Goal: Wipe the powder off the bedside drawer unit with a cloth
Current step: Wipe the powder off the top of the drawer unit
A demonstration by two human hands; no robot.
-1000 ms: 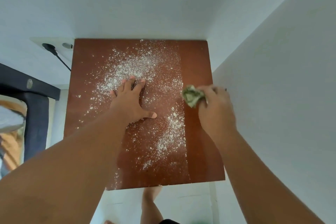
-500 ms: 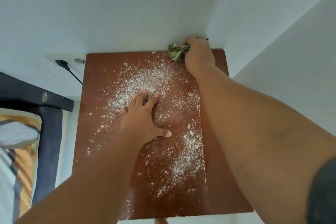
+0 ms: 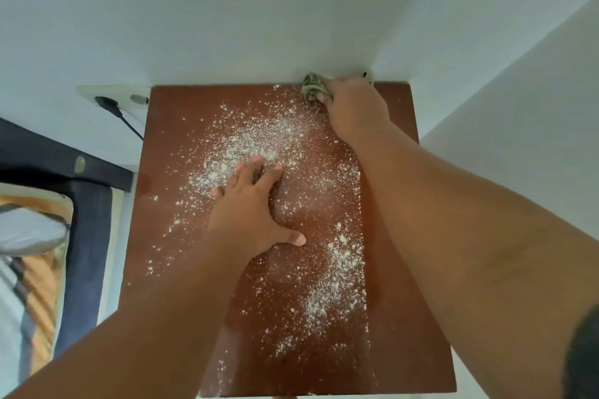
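From the head view, the brown top of the unit (image 3: 168, 146) fills the middle of the scene, set into a corner of white wall (image 3: 259, 10). White powder (image 3: 259, 139) lies scattered over it, thickest in a patch at the far centre and in a trail running toward the near right; the strip along the right edge shows plain wood.

The left hand (image 3: 249, 223) lies palm down on the middle of the top, fingers straight and slightly spread, thumb stuck out to the right, its fingertips in the thick patch. The right hand (image 3: 353, 107) reaches to the far edge, right of centre, its fingers curled round a crumpled green cloth (image 3: 311, 86). The cloth sits at the far edge where the top meets the wall (whether it presses on the wood cannot be told).

Left of the unit, a black plug (image 3: 105, 103) sits in a wall socket, and further left is a dark bed frame (image 3: 87, 236) with striped bedding (image 3: 29, 230).
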